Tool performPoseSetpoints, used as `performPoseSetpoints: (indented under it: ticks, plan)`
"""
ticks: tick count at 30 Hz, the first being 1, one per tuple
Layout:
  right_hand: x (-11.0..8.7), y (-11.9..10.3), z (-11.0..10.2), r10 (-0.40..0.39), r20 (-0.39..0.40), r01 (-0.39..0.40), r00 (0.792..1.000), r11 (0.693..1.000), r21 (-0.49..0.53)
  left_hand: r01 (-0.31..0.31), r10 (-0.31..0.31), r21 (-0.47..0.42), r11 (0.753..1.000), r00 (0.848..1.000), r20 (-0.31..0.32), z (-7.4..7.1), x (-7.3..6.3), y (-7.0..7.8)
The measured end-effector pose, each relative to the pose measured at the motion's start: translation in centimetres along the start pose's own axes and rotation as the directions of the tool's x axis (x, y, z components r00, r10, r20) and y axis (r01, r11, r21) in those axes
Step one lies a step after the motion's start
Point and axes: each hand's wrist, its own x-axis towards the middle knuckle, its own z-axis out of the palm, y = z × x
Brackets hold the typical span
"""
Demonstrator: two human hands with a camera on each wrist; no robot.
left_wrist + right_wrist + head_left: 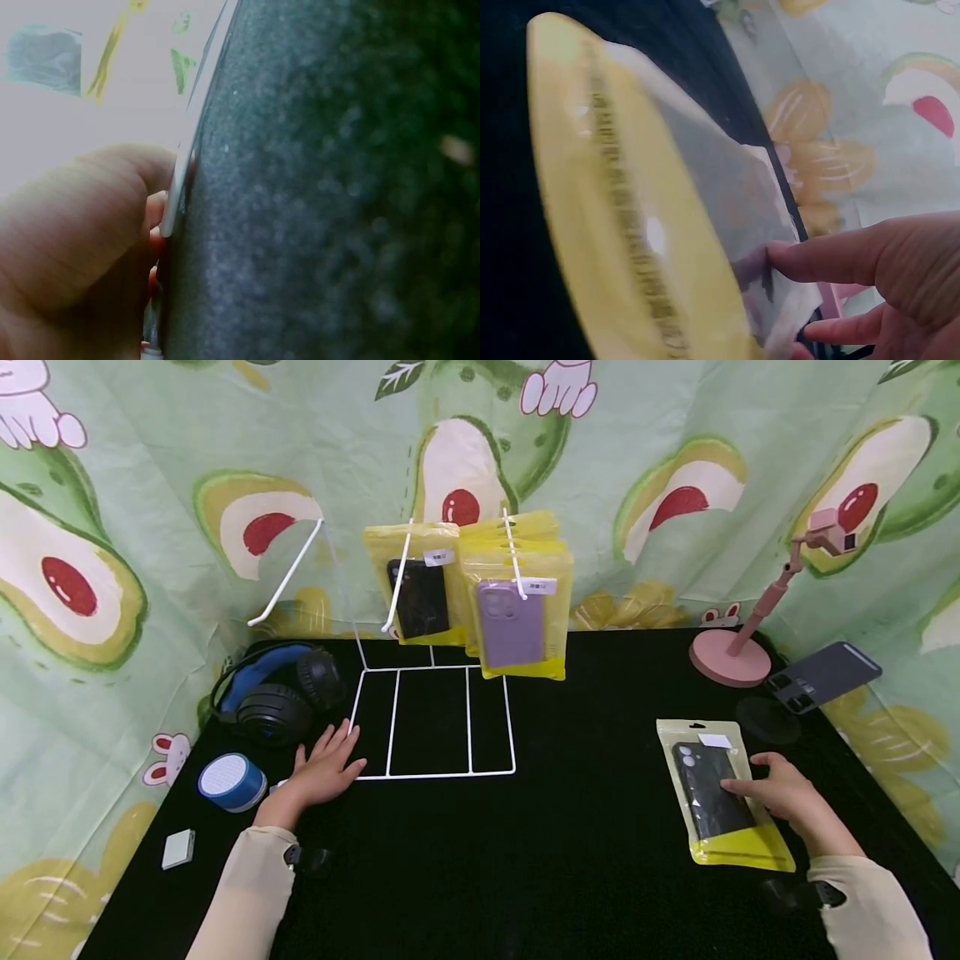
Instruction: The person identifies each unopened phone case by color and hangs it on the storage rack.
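Observation:
My right hand pinches the right edge of a yellow-and-clear pouch at the right of the head view, thumb on top. Inside it shows a black phone case. In the right wrist view, the fingers go behind the pouch. My left hand rests on the left side of a white wire rack, fingers extended. From the rack's upper prongs hang several similar pouches, one with a black phone case and one with a purple phone case. The left prong is bare.
Black headphones, a blue round speaker and a small white box lie at the left. A pink stand and a phone on a dark round base stand at the back right. An avocado-print curtain surrounds the black table.

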Motion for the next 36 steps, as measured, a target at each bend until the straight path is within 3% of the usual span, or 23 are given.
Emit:
performPoseSetpoints:
  ticks: [4, 10, 14, 18, 23, 29, 31, 36]
  plan:
    - [-0.2, -0.3, 0.4, -0.005, -0.032, 0.004, 0.999, 0.999, -0.04, -0.012, 0.012, -0.007, 1.0, 1.0, -0.002, 0.1, -0.1, -0.2]
    - [-0.5, 0.0, 0.9, -0.032, -0.059, 0.032, 0.998, 0.999, -0.01, 0.006, -0.006, -0.002, 1.0, 1.0, 0.0, 0.1, 0.0, 0.1]
    - [-0.6, 0.6, 0.2, -0.082, 0.026, 0.082, 0.996, 0.997, 0.005, 0.009, -0.009, -0.001, 1.0, 1.0, 0.004, 0.0, 0.2, 0.3]
    - [-0.8, 1.2, -1.0, -0.143, 0.135, 0.138, 0.981, 0.989, 0.045, 0.011, -0.011, 0.001, 1.0, 1.0, 0.009, 0.0, 0.2, 0.3]
    - [-0.9, 1.0, -1.2, -0.129, 0.206, 0.123, 0.97, 0.992, 0.044, 0.009, -0.009, 0.008, 1.0, 1.0, 0.005, -0.1, 0.1, -0.1]
    - [-1.4, -0.1, 0.3, -0.004, 0.126, 0.007, 0.992, 1.0, -0.025, -0.013, 0.013, 0.007, 1.0, 1.0, -0.004, 0.0, 0.2, 0.0]
    - [-1.5, -0.3, 0.8, 0.005, 0.097, 0.0, 0.995, 0.999, -0.053, -0.012, 0.012, 0.003, 1.0, 1.0, -0.004, 0.1, 0.1, 0.1]
    - [-1.4, -0.3, 1.5, -0.131, 0.094, 0.131, 0.987, 0.991, -0.001, -0.002, 0.002, 0.002, 1.0, 1.0, 0.001, 0.0, 0.0, 0.1]
